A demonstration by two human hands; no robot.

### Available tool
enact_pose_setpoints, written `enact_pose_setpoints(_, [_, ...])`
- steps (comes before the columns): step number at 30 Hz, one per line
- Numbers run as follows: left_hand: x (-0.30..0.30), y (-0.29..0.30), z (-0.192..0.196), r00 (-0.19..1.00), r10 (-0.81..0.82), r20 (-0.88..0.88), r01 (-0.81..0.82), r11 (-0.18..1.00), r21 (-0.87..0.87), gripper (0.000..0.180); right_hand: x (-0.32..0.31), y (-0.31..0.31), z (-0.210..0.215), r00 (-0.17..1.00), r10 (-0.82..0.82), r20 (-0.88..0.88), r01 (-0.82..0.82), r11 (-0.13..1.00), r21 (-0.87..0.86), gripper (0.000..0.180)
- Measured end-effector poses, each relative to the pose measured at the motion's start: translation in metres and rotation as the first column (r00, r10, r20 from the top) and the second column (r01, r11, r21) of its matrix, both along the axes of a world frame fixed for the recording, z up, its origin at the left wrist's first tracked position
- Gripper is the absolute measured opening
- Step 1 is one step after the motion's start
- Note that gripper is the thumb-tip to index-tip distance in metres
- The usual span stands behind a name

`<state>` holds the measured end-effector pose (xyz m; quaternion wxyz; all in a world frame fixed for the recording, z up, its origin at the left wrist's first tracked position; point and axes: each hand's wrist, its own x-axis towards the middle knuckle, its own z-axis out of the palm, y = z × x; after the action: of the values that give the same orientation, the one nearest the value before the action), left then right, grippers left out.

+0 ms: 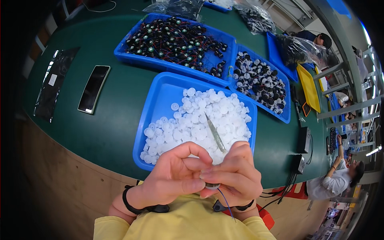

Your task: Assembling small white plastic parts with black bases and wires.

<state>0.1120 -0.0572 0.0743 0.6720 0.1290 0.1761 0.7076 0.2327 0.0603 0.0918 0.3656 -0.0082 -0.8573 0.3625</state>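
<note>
In front of my chest, my left hand (178,174) and my right hand (238,174) meet around a small round wired part (212,186). It looks dark with a pale rim, and a blue wire (226,203) hangs down from it. Both hands pinch it, so most of it is covered by fingers. A pair of tweezers (215,132) points up and away, its wide end at my right hand; whether the fingers grip it I cannot tell. Just beyond my hands, a blue tray (160,94) holds a heap of translucent white plastic discs (216,106).
Behind stand a blue tray (122,56) of dark wired parts and another blue tray (286,116) of black-and-white parts. A phone (94,90) and a plastic bag (56,84) lie left. Black boxes (304,140) with cables sit right. Co-workers, one in a pale shirt (330,182), are farther right.
</note>
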Motion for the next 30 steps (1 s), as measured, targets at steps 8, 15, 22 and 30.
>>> enact_pose_setpoints(8, [0.0, 0.002, -0.019, 0.999, -0.003, -0.045, 0.006, 0.997, 0.077, 0.043, -0.002, -0.002, 0.013, 0.994, -0.074, 0.075, 0.056, 0.973, 0.224, 0.031])
enact_pose_setpoints(15, [0.003, 0.008, -0.019, 0.997, -0.064, 0.036, 0.059, 0.989, 0.138, 0.042, 0.0, -0.001, 0.002, 0.997, -0.022, -0.072, 0.031, 0.991, 0.131, 0.034])
enact_pose_setpoints(22, [-0.022, 0.011, -0.026, 0.483, 0.271, -0.833, -0.409, 0.911, 0.059, 0.031, 0.0, 0.045, 0.001, 0.975, -0.219, 0.03, 0.214, 0.968, 0.129, 0.024])
enact_pose_setpoints(30, [-0.089, 0.034, -0.053, -0.716, -0.134, -0.685, -0.335, 0.927, 0.169, 0.031, -0.016, 0.194, -0.026, 0.719, -0.645, 0.261, 0.343, 0.655, 0.673, 0.027])
